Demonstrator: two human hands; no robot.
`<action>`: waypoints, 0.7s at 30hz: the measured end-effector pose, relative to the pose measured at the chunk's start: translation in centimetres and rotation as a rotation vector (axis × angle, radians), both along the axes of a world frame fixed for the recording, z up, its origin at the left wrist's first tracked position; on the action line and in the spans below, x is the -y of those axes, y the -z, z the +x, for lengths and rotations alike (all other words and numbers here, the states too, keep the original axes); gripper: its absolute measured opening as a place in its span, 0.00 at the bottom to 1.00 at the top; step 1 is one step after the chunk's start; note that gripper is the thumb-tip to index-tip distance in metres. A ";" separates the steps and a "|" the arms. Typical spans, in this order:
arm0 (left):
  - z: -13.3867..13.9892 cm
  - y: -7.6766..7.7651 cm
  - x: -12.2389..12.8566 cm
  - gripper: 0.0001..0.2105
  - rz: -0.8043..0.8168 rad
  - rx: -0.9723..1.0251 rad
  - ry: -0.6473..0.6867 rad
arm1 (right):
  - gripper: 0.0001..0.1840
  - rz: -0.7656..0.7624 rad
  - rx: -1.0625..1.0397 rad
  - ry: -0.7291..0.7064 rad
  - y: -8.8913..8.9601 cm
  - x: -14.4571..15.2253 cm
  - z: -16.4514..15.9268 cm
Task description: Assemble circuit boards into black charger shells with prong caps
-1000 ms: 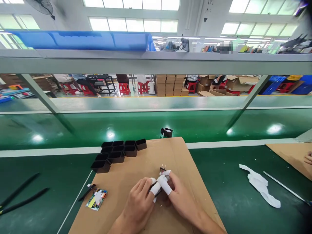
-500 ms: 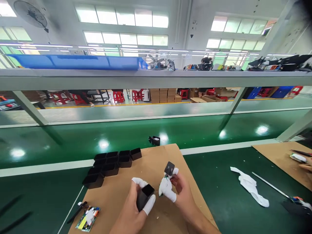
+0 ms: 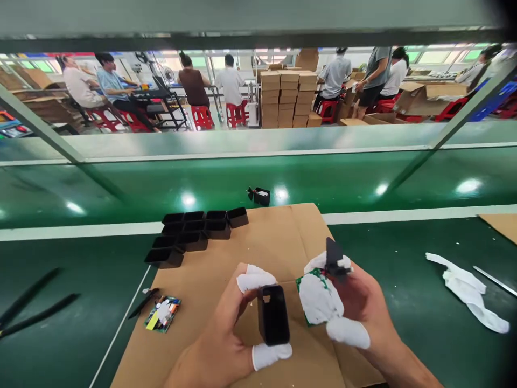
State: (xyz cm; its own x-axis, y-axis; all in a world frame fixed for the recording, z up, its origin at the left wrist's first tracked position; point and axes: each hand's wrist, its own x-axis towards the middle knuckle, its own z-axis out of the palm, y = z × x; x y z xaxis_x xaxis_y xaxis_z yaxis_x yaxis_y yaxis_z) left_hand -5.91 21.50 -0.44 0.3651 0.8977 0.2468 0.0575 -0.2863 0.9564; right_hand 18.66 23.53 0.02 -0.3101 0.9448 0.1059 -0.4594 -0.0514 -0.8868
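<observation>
My left hand [image 3: 238,323], with white cots on thumb and finger, grips a black plastic housing [image 3: 274,315] whose open end faces me. Just right of it, my right hand [image 3: 359,307] pinches a green circuit board [image 3: 319,299] largely covered in white paste. A black end cap [image 3: 335,257] stands up at the board's far side, by my right fingers. The board and the housing are apart. Left of my hands, another circuit board [image 3: 163,313] with a yellow patch lies on the cardboard sheet [image 3: 270,242].
Several open black housings [image 3: 194,240] stand in rows at the cardboard's far left. A filled housing [image 3: 262,196] sits on the green surface beyond. White cloth scraps [image 3: 464,291] lie right, black straps [image 3: 36,302] left. People sit across the aisle near stacked cartons [image 3: 286,99].
The view has tipped down. My left hand has turned the housing so its opening faces me. My right hand has turned the board, showing its white-coated face.
</observation>
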 end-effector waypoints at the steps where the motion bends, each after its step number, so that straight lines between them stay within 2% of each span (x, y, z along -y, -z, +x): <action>1: 0.1 0.1 0.1 0.31 0.015 0.000 0.003 | 0.30 0.010 0.011 -0.016 0.1 0.2 0.1; 4: 0.4 0.4 0.3 0.34 0.041 0.014 0.021 | 0.40 0.060 0.122 0.106 0.7 0.8 0.5; 6: 0.5 0.6 0.4 0.35 0.067 -0.001 0.015 | 0.41 0.098 0.212 0.182 1.1 1.2 0.8; 10: 0.7 1.0 0.5 0.33 0.088 -0.075 -0.016 | 0.31 0.135 0.308 0.155 0.7 1.4 1.3; 13: 0.7 1.2 0.6 0.33 0.096 -0.106 -0.032 | 0.24 0.161 0.284 0.094 -0.1 1.3 1.3; 16: 0.4 1.4 0.8 0.36 0.117 -0.123 -0.045 | 0.23 0.209 0.250 0.089 -0.5 1.3 0.9; 21: 0.2 1.6 1.0 0.34 0.140 -0.130 -0.056 | 0.24 0.290 0.235 0.147 -0.4 1.6 0.2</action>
